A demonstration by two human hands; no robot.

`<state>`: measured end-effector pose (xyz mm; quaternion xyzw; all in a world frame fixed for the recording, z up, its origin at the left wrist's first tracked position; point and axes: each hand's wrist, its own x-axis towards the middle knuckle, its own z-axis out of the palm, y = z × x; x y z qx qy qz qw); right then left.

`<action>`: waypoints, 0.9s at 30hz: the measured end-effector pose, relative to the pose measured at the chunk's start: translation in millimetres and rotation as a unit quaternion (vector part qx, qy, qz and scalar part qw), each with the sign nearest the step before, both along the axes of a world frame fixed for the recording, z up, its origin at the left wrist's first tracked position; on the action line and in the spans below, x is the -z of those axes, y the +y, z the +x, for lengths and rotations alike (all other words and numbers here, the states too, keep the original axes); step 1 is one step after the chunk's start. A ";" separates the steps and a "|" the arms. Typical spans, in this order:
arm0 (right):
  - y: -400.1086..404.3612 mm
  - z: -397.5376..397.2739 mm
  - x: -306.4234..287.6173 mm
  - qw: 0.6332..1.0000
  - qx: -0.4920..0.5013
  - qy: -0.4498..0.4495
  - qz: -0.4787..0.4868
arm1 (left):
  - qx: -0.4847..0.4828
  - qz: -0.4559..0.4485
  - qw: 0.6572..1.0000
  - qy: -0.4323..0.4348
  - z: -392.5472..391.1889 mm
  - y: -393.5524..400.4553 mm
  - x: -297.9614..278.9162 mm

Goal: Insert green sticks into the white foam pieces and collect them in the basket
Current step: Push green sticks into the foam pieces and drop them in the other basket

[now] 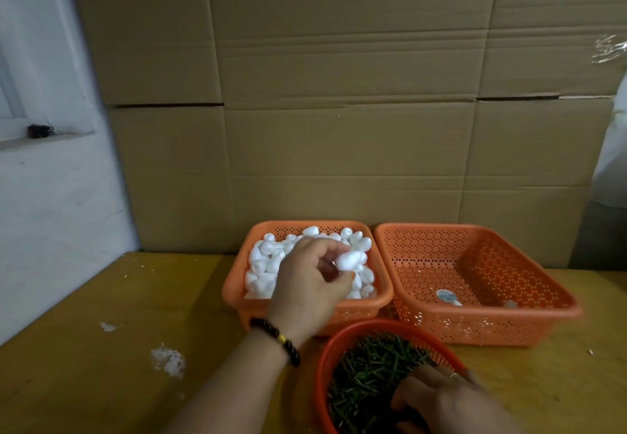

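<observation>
In the head view, the left hand (307, 284) reaches over the near rim of the foam basket (237, 284) at centre frame; its grip is narrow, thumb and fingertips pinching one white foam piece (349, 260), a smooth egg-shaped lump, just above the heap of foam pieces (264, 264) filling that basket. A dark beaded bracelet (278, 337) circles the wrist. Just right of it, rims nearly touching, stands the collecting basket (424, 264), square, perforated orange plastic; one small pale item lies on its floor, too small to tell what. At lower centre a round red basket (325, 359) holds a dense tangle of thin green sticks (369, 372). The right hand (448, 399), blurred at the bottom edge, lies over the sticks with fingers curled into them; whether it holds any I cannot tell. The yellow wooden worktop (118, 297) lies bare at left, flecked with white crumbs (168, 360). Creased cardboard (339, 94) walls the back edge.
</observation>
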<state>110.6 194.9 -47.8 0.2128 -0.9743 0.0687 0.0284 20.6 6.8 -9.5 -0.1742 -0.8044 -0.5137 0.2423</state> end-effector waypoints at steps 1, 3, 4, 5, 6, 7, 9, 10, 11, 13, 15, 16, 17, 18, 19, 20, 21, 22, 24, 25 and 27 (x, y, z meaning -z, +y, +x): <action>-0.1 0.0 0.1 1.000 0.001 0.000 0.000 | 0.017 0.058 0.998 -0.032 11.9 3.8 4.5; -0.7 0.6 -0.5 1.000 0.000 0.000 -0.001 | 0.080 0.200 0.966 -0.142 30.9 11.0 12.8; -1.0 0.7 -0.9 1.000 0.000 0.001 -0.003 | 0.117 0.282 0.931 -0.200 37.1 14.0 15.4; -0.9 0.6 -0.8 1.000 0.000 0.002 -0.003 | 0.152 0.355 0.888 -0.249 41.2 16.4 16.5; -0.6 0.6 -0.5 1.000 -0.001 0.004 -0.003 | 0.182 0.413 0.845 -0.288 43.5 18.1 15.8; -0.2 1.0 -0.3 1.000 -0.001 0.006 -0.001 | 0.209 0.459 0.803 -0.319 45.1 18.8 14.7; 0.1 1.7 0.5 1.000 0.000 0.008 0.000 | 0.253 0.521 0.731 -0.361 47.8 17.5 11.8; 0.2 1.4 0.8 1.000 -0.001 0.009 0.001 | 0.267 0.539 0.706 -0.374 48.9 16.5 10.2; -0.1 1.1 1.1 1.000 -0.001 0.009 0.000 | 0.277 0.550 0.686 -0.387 49.8 15.7 9.2; -0.3 0.6 1.5 1.000 -0.002 0.008 -0.002 | 0.285 0.569 0.655 -0.408 50.8 14.4 8.4; -0.1 0.1 2.4 1.000 -0.002 0.007 -0.005 | 0.293 0.581 0.634 -0.418 49.9 12.7 8.0; 0.1 -0.2 3.0 1.000 -0.002 0.008 -0.008 | 0.298 0.584 0.628 -0.420 49.4 11.7 7.4; 0.3 -0.1 3.7 1.000 -0.003 0.009 -0.010 | 0.298 0.586 0.625 -0.421 48.8 10.7 7.3; 0.4 0.0 4.0 1.000 -0.004 0.010 -0.010 | 0.296 0.587 0.625 -0.421 47.8 9.8 7.6; 0.7 0.2 3.9 1.000 -0.005 0.011 -0.009 | 0.292 0.588 0.626 -0.422 46.6 9.0 8.3; 0.9 0.0 3.7 1.000 -0.005 0.011 -0.011 | 0.290 0.589 0.625 -0.422 45.9 8.6 8.9; 1.2 -0.3 3.4 1.000 -0.005 0.011 -0.014 | 0.291 0.590 0.623 -0.424 45.2 8.2 9.2; 1.6 -0.4 2.6 1.000 -0.006 0.011 -0.018 | 0.293 0.590 0.619 -0.427 44.7 8.2 9.4; 2.1 -0.1 0.9 1.000 -0.008 0.012 -0.025 | 0.294 0.591 0.614 -0.433 45.1 8.8 8.9; 2.3 0.4 0.3 0.999 -0.009 0.013 -0.029 | 0.291 0.591 0.614 -0.435 45.8 9.3 8.7; 2.4 1.2 -0.5 0.999 -0.010 0.019 -0.038 | 0.289 0.591 0.616 -0.434 47.6 10.2 8.1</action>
